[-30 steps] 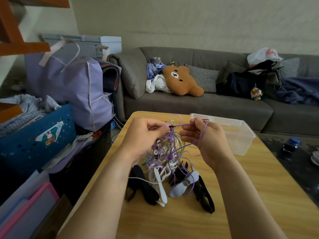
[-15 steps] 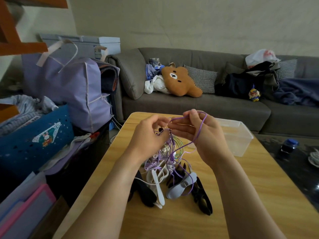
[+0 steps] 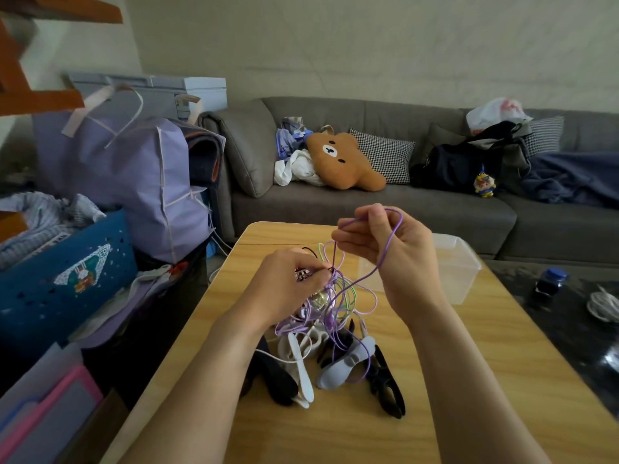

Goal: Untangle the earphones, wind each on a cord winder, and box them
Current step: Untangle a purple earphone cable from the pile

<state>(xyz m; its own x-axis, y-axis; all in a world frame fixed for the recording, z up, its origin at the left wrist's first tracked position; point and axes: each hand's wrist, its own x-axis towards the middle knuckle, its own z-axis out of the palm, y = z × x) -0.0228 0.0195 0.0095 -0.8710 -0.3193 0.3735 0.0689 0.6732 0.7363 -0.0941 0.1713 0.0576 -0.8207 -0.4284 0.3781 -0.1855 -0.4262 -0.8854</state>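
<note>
1. Table (image 3: 469, 380): light yellow woodgrain.
2. Cord (image 3: 390, 241) above table: purple; a pale green cord (image 3: 351, 293) ran among the tangle.
3. Winders on table: white (image 3: 301, 373), lavender-grey (image 3: 338, 371), black (image 3: 385, 390).
4. Box (image 3: 459, 276) at table's far right: clear.
5. Sofa (image 3: 368, 209) beyond table: grey; bear cushion (image 3: 341, 162) brown, pillow (image 3: 385, 155) black-white houndstooth.
6. Crate (image 3: 67, 272) left of table: blue.

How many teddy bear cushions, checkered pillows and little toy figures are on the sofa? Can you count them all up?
Brown bear cushion: 1
Checkered pillows: 2
Little toy figure: 1
Total: 4
</note>
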